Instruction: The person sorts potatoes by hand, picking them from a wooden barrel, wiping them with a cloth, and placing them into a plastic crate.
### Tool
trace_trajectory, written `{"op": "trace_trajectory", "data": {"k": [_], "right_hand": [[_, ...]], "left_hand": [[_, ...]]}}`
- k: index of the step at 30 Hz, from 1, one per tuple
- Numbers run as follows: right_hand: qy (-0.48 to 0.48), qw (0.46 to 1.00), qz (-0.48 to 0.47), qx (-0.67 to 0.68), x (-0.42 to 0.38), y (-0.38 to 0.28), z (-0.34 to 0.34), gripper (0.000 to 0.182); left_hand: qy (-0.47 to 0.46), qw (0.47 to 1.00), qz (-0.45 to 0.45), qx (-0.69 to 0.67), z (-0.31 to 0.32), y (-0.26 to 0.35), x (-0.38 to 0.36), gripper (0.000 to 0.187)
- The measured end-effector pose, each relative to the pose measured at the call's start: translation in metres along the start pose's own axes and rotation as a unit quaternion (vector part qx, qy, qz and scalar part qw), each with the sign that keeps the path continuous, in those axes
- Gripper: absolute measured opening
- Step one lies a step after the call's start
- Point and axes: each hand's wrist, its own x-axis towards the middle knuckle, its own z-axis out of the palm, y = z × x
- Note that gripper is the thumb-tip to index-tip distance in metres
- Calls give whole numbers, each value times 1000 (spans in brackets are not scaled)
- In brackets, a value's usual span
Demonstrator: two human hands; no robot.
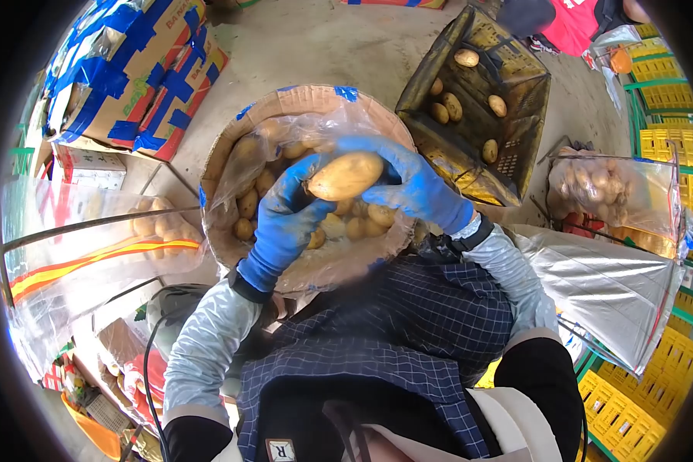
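Observation:
One large tan potato [345, 176] is held up between both blue-gloved hands. My left hand [286, 214] is closed on its left end, and my right hand [410, 179] grips its right end and far side. Beneath them stands a round cardboard container [225, 154] with blue tape on its rim and a clear plastic liner. Several potatoes [246, 205] lie inside it, partly hidden by my hands and the plastic.
A dark, dirty crate [533, 100] with several potatoes stands at the back right. Taped banana boxes [123, 85] are stacked at back left. Clear bags of potatoes hang left and right [593, 189]. Yellow crates [670, 369] line the right side. A person in red [574, 27] is at top right.

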Motion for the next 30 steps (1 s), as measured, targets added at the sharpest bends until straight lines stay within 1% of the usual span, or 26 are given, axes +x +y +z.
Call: {"op": "trace_trajectory", "data": {"k": [1,3,4,7,8,11,12,15,16,17,18,19,20,21,22,25,26,27,29,30], "right_hand": [[2,999,31,38,0,0,0,65],[5,989,96,117,-1,2,0,63],[3,985,94,143,-3,7,0,62],[-4,971,102,217,-5,23,-2,59],[-6,965,114,238,-6,25,-2,57],[-15,948,129,289,-6,38,0,54],[-17,943,132,304,-7,41,0,54],[13,965,145,218,-6,52,-6,57],[36,964,195,176,-4,57,-15,51],[92,954,185,216,-3,67,-24,50],[148,941,170,251,-1,76,-34,49],[203,924,153,284,1,82,-45,47],[238,916,133,294,1,85,-57,47],[272,906,115,303,0,85,-70,47],[308,894,96,311,-3,86,-82,47],[384,876,101,273,-24,101,-122,49],[412,864,108,271,-30,101,-129,53],[408,865,94,277,-36,104,-131,53],[413,868,54,270,-48,110,-133,53],[417,874,44,245,-50,109,-132,55]], "left_hand": [[1,1000,14,4,-1,-2,-1,57],[0,998,21,61,-11,-10,-1,49],[-1,996,24,90,-16,-12,-1,45],[-13,998,-26,61,-30,2,7,35],[-7,998,-10,69,-23,7,12,33],[-14,999,-41,-23,-13,12,15,34],[-22,999,-23,43,-16,0,16,33],[-6,991,-67,113,-40,-17,24,31],[20,988,-13,155,-46,-11,31,31],[74,995,-2,69,-64,-19,35,36],[142,980,-80,118,-75,-17,44,37],[206,952,-155,167,-85,-14,54,38],[153,926,-161,304,-99,-21,57,36],[97,881,-164,433,-117,-40,56,35],[38,816,-164,553,-128,-61,54,34],[-82,731,-155,660,-129,-118,26,37],[-133,687,-201,686,-135,-146,21,36],[-184,638,-239,708,-142,-174,18,34],[-111,699,-180,683,-149,-219,-4,37],[-97,715,-232,653,-142,-221,2,44]]}}
